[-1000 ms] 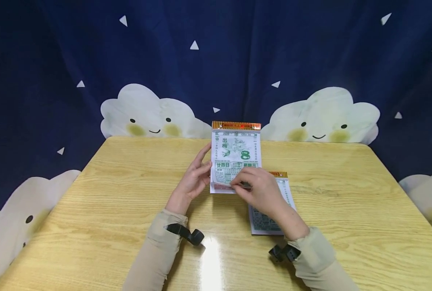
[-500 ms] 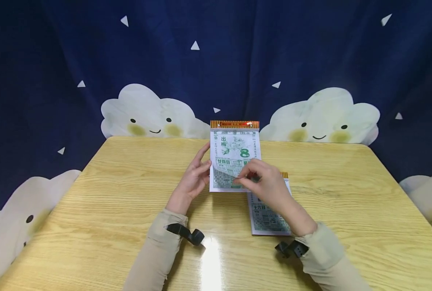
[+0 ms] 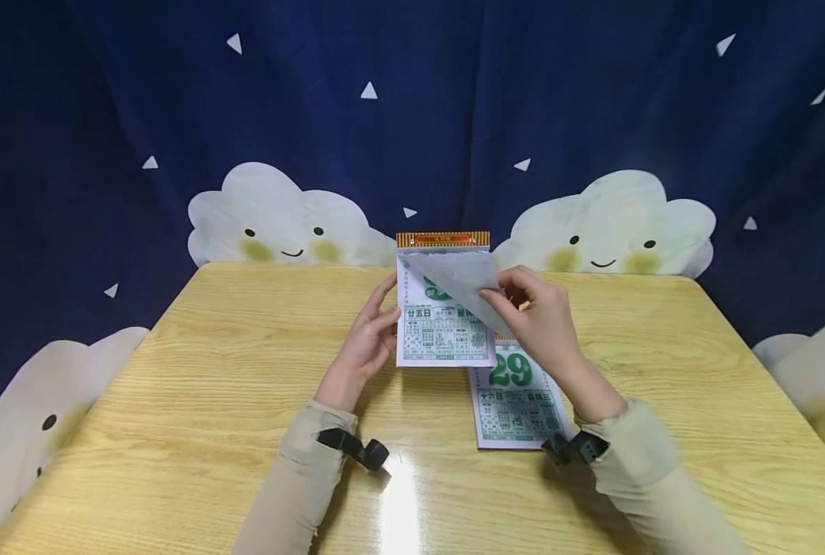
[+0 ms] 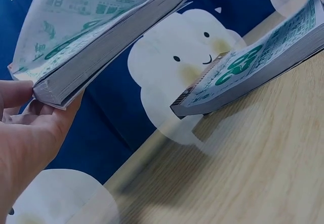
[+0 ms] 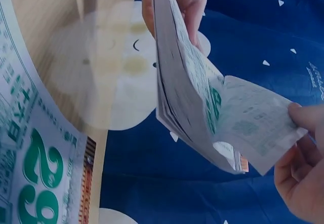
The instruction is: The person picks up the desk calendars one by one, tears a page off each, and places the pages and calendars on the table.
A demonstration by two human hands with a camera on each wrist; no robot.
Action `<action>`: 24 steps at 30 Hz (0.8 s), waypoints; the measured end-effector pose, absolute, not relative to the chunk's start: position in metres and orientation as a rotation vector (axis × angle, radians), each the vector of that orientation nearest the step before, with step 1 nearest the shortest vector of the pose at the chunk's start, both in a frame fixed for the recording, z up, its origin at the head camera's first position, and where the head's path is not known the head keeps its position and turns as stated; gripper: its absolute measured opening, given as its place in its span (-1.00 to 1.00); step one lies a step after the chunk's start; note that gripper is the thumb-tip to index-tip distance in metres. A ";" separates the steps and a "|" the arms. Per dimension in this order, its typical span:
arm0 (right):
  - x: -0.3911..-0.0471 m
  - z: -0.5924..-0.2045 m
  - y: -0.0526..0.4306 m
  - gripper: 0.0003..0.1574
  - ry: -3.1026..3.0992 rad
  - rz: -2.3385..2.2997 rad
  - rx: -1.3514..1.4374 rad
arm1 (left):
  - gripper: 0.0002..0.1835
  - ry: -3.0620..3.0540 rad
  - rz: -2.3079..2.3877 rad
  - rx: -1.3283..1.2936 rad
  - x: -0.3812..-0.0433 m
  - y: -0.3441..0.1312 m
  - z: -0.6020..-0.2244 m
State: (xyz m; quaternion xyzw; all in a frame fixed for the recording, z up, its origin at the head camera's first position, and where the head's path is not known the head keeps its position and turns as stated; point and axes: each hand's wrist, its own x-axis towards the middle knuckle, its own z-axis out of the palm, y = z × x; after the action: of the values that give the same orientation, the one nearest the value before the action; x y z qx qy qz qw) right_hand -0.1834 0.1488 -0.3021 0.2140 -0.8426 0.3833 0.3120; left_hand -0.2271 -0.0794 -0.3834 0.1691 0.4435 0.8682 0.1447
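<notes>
Head view: we see the left hand [image 3: 365, 343] gripping the raised calendar [image 3: 447, 339], above and left of the lying calendar [image 3: 520, 418], while the right hand [image 3: 540, 312] pinches its top sheet [image 3: 464, 279], which we judge could tear if tugged sharply.

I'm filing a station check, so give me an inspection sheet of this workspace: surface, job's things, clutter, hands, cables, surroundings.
Surface: wooden table, one bright glare patch.
Job's things: raised calendar, one page lifted; second calendar showing 29, on the table.
Clutter: nothing seen.
Hands: left hand holds the raised calendar's left edge; right hand pinches the page.
Cables: nothing seen.
Surroundings: dark blue curtain with smiling clouds and white triangles.
</notes>
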 end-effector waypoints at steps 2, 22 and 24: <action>-0.187 -0.300 0.152 -0.90 -2.226 1.036 0.514 | -0.39 1.282 2.507 0.477 -0.227 -0.079 -0.383; -0.225 -0.289 0.183 -0.62 -2.296 1.297 0.192 | -0.41 1.298 2.459 0.524 -0.225 -0.079 -0.384; -0.228 -0.288 0.184 -0.61 -2.312 1.279 0.183 | -0.40 1.293 2.471 0.501 -0.225 -0.078 -0.384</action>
State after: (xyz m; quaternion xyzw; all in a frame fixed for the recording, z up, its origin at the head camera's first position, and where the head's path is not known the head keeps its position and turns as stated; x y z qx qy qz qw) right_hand -0.2275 0.1837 -0.2884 0.0672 -0.8465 0.4683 0.2443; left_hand -0.2247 -0.0780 -0.3839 0.1748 0.4510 0.8617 0.1534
